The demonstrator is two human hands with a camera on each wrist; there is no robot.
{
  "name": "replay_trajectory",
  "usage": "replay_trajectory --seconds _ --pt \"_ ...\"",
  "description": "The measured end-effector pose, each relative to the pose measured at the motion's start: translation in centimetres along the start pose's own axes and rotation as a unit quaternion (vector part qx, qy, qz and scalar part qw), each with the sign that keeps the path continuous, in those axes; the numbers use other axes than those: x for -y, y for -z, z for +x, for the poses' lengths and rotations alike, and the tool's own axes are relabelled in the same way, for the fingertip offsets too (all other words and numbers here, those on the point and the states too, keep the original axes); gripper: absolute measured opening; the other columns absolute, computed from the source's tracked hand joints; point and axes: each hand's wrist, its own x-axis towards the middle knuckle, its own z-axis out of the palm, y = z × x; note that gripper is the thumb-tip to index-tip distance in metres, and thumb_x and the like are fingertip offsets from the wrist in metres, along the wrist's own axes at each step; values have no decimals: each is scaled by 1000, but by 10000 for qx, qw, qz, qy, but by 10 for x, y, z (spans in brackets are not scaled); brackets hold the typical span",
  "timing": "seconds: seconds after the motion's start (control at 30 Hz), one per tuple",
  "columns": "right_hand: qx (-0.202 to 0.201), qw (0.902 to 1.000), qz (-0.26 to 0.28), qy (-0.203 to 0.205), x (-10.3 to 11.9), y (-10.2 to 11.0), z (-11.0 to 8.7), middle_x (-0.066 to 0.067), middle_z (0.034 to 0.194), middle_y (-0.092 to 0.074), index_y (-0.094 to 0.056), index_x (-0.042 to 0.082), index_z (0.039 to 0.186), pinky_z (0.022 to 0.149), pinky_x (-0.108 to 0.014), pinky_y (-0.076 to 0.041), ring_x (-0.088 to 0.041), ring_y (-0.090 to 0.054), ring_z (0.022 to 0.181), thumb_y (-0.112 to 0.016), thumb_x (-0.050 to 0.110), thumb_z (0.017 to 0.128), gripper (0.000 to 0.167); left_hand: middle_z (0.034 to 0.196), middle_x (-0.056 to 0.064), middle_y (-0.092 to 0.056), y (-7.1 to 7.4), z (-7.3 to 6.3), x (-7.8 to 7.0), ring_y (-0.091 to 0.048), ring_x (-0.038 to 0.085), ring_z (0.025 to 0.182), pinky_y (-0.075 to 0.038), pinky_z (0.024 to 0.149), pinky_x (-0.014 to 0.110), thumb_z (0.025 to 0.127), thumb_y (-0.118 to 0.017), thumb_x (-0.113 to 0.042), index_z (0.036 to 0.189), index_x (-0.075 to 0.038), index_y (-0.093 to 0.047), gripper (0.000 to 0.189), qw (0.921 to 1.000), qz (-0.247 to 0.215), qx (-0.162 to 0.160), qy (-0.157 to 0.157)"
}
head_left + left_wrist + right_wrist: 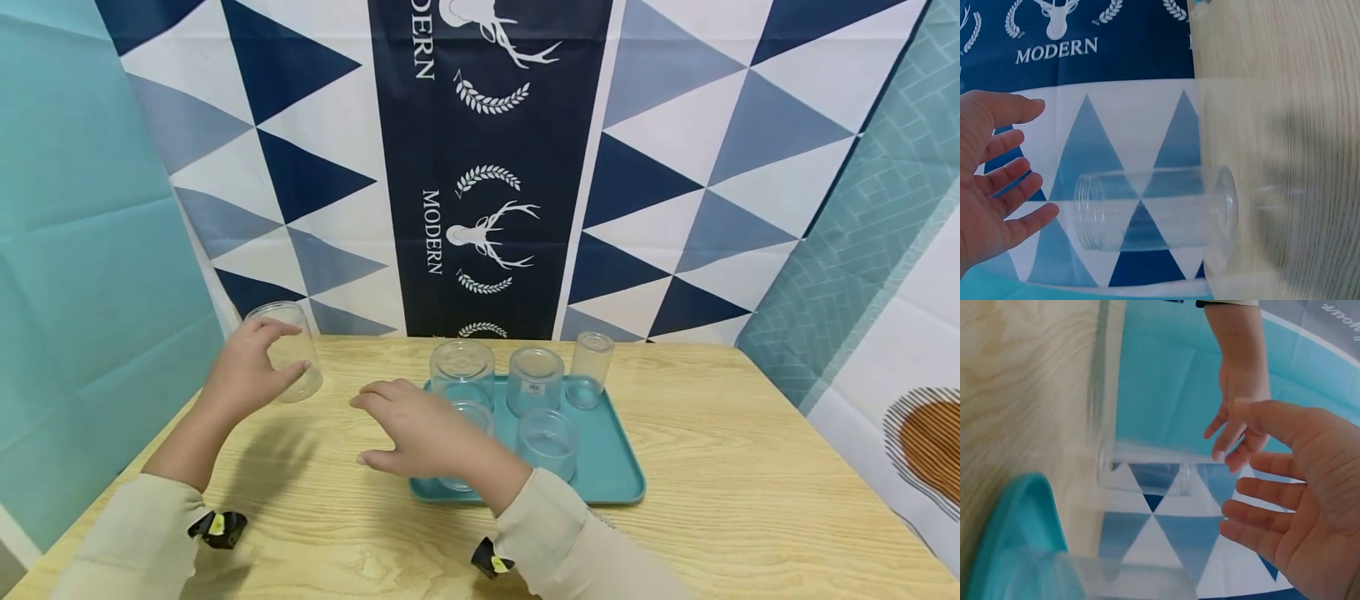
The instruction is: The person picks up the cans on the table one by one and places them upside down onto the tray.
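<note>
A tall clear jar (307, 375) with a threaded mouth stands upright near the table's back left edge. Just above and beside it is my left hand (251, 367), fingers spread and loosely bent. In the left wrist view a gap separates those fingertips from the jar (1154, 212). My right hand (427, 429) hovers left of a teal tray (615, 475), its fingers parted around nothing. Several clear containers stand on that tray, among them a wide one (462, 362), a labelled one (534, 379) and a slim one (592, 362). My right hand partly hides a front-left container (474, 414).
Behind the wooden table (712, 467) hangs a patterned cloth (330, 183) with triangles and deer heads. A teal cloth wall (90, 250) closes off the left side. Another patterned wall (862, 350) borders the right.
</note>
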Motion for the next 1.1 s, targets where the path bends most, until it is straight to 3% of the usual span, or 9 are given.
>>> replay_trajectory --seconds 0.23,0.57,0.87,1.1 --pt "-13 9984 253 -514 6 -13 14 -1 135 -56 -55 11 136 100 -26 -44 -16 -52 124 -67 38 92 53 122 31 -47 5 9 11 -46 51 111 -40 89 66 81 -77 -13 121 9 -60 49 9996 71 144 218" --pt "-634 9890 809 -1062 11 -34 32 -2 134 -56 -58 12 132 101 -25 -43 -17 -54 122 -68 33 91 47 125 35 -43 12 27 30 -45 51 110 -41 87 65 84 -75 -19 128 9 -55 55 9962 73 353 792" --pt "-1018 9683 1499 -1719 16 -47 45 -7 142 -49 -54 12 137 101 -31 -45 -22 -51 126 -72 34 87 58 131 39 -37 13 43 40 -33 57 120 -32 96 69 83 -75 -28 130 10 -52 64 9910 260 624 1157" --pt "-1242 9439 2051 -2272 15 -55 55 -8 148 -41 -49 15 142 101 -36 -45 -26 -46 130 -76 38 83 69 135 43 -30 12 58 45 -28 59 123 -33 96 70 83 -74 -36 139 10 -42 79 9805 479 1092 1560"
